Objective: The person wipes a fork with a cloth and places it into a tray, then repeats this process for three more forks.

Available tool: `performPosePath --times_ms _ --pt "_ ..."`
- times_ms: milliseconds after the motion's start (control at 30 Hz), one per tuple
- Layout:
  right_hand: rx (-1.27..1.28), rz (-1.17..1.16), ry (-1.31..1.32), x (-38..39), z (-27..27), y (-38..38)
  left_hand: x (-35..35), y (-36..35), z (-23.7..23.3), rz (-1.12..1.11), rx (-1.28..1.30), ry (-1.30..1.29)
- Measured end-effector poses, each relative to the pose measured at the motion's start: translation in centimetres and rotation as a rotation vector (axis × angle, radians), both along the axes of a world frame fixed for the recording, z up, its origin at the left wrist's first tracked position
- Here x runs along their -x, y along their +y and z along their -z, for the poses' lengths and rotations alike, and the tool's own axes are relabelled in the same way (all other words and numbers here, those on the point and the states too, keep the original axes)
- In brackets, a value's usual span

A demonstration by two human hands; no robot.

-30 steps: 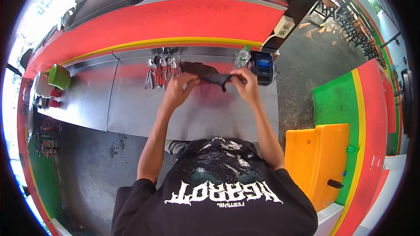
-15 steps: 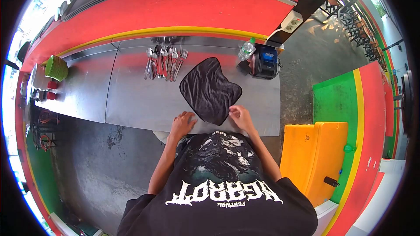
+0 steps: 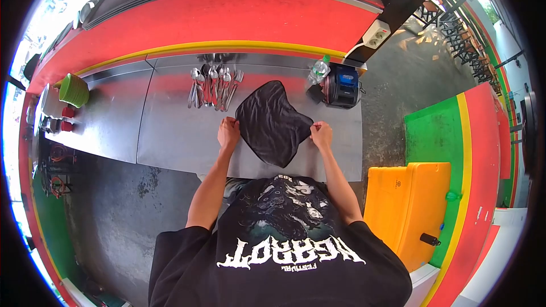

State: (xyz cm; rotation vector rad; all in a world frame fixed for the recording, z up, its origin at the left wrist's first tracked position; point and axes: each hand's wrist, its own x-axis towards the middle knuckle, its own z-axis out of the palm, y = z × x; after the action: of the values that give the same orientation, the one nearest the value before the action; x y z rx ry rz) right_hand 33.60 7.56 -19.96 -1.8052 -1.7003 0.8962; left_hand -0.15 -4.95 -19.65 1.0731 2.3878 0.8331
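A dark, wrinkled cloth [image 3: 272, 125] lies spread on the steel counter [image 3: 182, 136] in front of me. At its left edge, my left hand [image 3: 228, 132] is closed with the fingertips pinching the border. My right hand [image 3: 321, 135] pinches the corner on the opposite side. The cloth's near edge points toward my body and its far tip toward the wall. Beyond the cloth to the left, several spoons and forks [image 3: 215, 88] lie side by side in a group.
At the counter's back right are a plastic bottle [image 3: 320, 69] with a green cap and a black-and-blue device [image 3: 343, 86]. Green bowls [image 3: 74, 90] are stacked at the far left. A yellow cooler box [image 3: 406, 210] stands right of the counter; a power socket [image 3: 376, 34] hangs above.
Both hands have moved forward along the cloth, the left one from the counter to its left edge, the right one from the lower right edge to the right corner.
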Motion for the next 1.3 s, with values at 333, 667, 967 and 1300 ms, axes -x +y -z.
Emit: performPosePath --times_ms 333,667,967,1300 --pt "-0.078 0.188 0.048 -2.4 -1.1 -1.8 2.1 -2.1 1.8 0.032 -0.165 -0.290" --pt "0.121 0.095 0.595 -0.5 -7.8 2.0 4.2 0.9 -4.2 0.096 -0.489 -0.534" --pt "-0.255 -0.146 1.033 -2.0 -17.8 3.4 5.6 0.5 -16.7 0.139 -0.790 -0.828" --pt "0.267 -0.402 0.162 -9.1 -4.8 -4.6 2.8 -11.5 -1.4 0.373 -0.242 -0.485"
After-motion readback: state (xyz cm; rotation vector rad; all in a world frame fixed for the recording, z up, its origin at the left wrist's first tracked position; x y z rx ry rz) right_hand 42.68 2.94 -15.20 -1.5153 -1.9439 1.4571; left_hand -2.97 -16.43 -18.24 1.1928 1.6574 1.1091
